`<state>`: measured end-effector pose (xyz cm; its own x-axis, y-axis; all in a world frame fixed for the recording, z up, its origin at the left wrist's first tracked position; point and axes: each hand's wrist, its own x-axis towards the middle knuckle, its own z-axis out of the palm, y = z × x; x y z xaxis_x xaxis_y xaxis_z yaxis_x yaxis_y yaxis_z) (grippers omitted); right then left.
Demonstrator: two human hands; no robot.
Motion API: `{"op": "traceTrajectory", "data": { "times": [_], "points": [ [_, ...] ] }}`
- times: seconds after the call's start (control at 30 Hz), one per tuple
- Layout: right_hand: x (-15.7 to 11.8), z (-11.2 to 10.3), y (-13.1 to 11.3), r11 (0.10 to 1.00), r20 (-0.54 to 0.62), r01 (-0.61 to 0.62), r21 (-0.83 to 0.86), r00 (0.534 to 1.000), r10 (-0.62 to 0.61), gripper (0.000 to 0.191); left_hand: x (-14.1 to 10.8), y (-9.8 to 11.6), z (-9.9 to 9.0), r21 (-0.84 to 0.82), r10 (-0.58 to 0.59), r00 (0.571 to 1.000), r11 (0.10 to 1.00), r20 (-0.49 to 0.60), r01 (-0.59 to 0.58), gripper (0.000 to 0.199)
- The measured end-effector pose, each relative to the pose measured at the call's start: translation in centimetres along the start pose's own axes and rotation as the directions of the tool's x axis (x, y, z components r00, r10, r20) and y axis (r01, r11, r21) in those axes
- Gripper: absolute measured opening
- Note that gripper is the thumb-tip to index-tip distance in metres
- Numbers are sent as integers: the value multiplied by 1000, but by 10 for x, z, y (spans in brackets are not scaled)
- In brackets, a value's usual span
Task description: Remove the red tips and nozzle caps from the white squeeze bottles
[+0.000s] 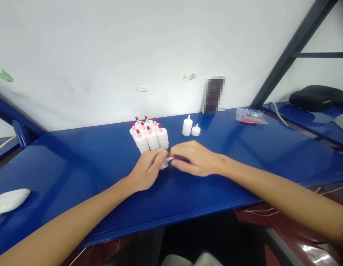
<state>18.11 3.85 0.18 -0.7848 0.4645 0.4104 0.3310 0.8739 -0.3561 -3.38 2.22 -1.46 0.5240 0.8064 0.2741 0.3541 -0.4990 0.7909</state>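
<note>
A: Clasping what with the left hand (148,167)?
B: A white bottle (164,165), just in front of red-tipped bottles (152,140).
A: And with the right hand (194,157)?
B: Curled at the nozzle (169,159); impossible to say whether pinching.

- Single head-worn view; faces forward and down, from above the near side of a blue table (105,159).
- White wall (105,44) straight ahead, filling the upper part.
- Close range: left hand (147,170) and right hand (197,159) near mid-view, forearms entering from the lower corners.
- Wearer's pale clothing (207,259) cut by the bottom edge.
- Table's far edge climbs slightly rightward; head tilt or turn, cannot tell which.
</note>
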Motion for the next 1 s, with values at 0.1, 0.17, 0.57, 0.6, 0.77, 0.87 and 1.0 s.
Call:
{"op": "traceTrajectory", "data": {
  "times": [0.1, 0.17, 0.57, 0.6, 0.77, 0.87, 1.0],
  "points": [
    [0, 7, -7, 995, -84, 101, -26, 991, -103, 25, 0, -1, 0, -40, 29, 999, 999, 26, -28, 49],
    [-4, 2, 0, 991, -263, 97, -90, 958, -118, 26, 0, -2, 0, -73, -6, 1000, 997, 22, 7, 50],
    [-22, -35, 89, 737, -661, -664, 126, 498, 562, 27, -5, 2, 0, -155, -130, 987, 981, -99, 114, 21],
    [-22, -33, 89, 721, -634, -685, 105, 512, 579, 26, -5, 2, 0, -119, -127, 988, 986, -91, 116, 20],
    [-21, -30, 86, 689, -577, -724, 44, 545, 609, 28, -3, 2, 0, 119, -76, 996, 990, -42, 81, 24],
    [-20, -37, 78, 709, -574, -704, 48, 561, 596, 29, -2, 2, 0, 138, -15, 998, 990, -54, 23, 28],
    [-16, -50, 58, 821, -510, -570, 31, 698, 504, 18, -2, 3, 0, 83, -11, 999, 996, -48, 15, 31]
  ]
}}
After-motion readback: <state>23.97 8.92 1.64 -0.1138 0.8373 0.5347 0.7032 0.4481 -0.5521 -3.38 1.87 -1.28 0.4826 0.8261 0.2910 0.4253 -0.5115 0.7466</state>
